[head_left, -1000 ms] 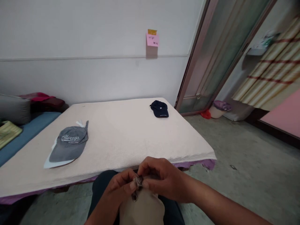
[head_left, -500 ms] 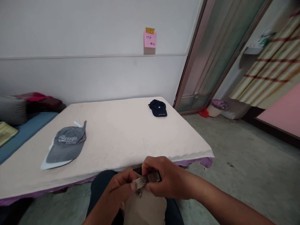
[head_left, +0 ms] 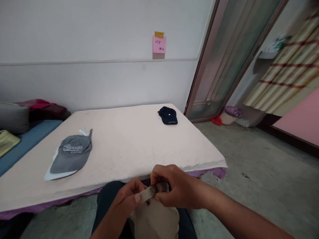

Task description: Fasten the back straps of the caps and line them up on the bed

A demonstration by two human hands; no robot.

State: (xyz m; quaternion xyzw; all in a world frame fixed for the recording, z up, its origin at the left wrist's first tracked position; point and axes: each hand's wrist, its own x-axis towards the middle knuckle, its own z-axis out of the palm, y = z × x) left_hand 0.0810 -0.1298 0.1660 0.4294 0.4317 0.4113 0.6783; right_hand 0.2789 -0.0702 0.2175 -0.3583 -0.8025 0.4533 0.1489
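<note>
Drawn straighter since a second ago, the beige cap's (head_left: 156, 222) strap (head_left: 145, 195) is pinched by left hand (head_left: 123, 200) and right hand (head_left: 178, 187) beside the bed (head_left: 122, 142), best kept flat at the buckle (head_left: 153, 190).

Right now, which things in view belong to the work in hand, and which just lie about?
In hand:
beige fabric item
beige strap with metal buckle, between left hand and right hand

Lying about:
grey fabric cap with white lettering
navy fabric cap
grey cushion
</note>
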